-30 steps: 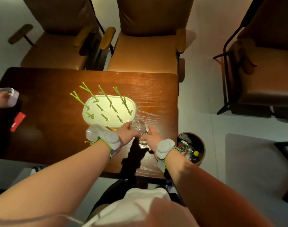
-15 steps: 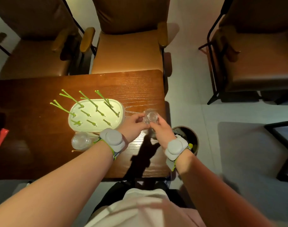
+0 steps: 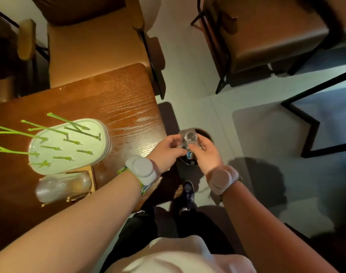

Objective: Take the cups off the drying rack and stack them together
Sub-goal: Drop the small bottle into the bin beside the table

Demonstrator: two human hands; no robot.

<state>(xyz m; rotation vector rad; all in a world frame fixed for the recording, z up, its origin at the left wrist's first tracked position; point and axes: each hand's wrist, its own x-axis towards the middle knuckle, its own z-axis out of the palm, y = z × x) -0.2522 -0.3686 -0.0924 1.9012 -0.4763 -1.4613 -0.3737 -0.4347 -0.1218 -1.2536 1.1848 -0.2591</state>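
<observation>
A dark wooden tabletop (image 3: 119, 107) ends at its right edge just left of your hands, with open pale floor (image 3: 247, 134) beyond. Below your hands stands a round bin (image 3: 204, 134), its contents mostly hidden. The white drying rack (image 3: 69, 146) with green pegs carries no cups; a clear container (image 3: 59, 186) lies on its side nearby. Your left hand (image 3: 166, 150) and right hand (image 3: 206, 154) both pinch a small clear cup (image 3: 189, 139), fingers (image 3: 173, 137) curled on its sides, past the tabletop edge, above the bin.
</observation>
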